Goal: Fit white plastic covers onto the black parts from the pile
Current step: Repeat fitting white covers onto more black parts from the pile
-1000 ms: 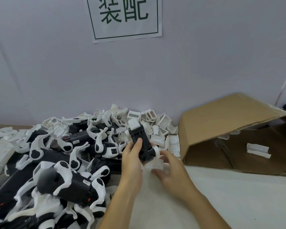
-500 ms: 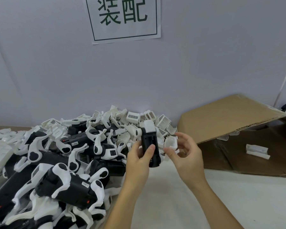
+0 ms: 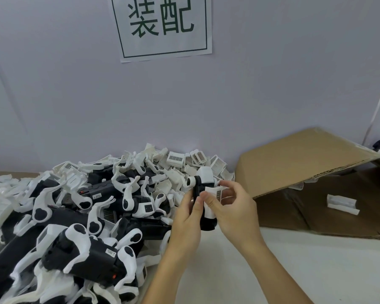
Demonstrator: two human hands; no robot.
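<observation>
The left hand (image 3: 188, 218) grips a black part (image 3: 207, 222), held upright above the tabletop (image 3: 294, 270), thumb along its front. The right hand (image 3: 233, 207) pinches a white cover (image 3: 213, 201) between thumb and fingers and holds it against the part's front; the cover touches the part, but whether it is seated cannot be told. A white cap already sits on the part's top end. Just left lies the pile (image 3: 92, 216) of black parts and white covers, reaching the wall (image 3: 75, 95). To the right, an open cardboard box (image 3: 305, 163) lies on its side with one white piece (image 3: 342, 204) inside. A paper sign (image 3: 162, 27) hangs on the wall above.
</observation>
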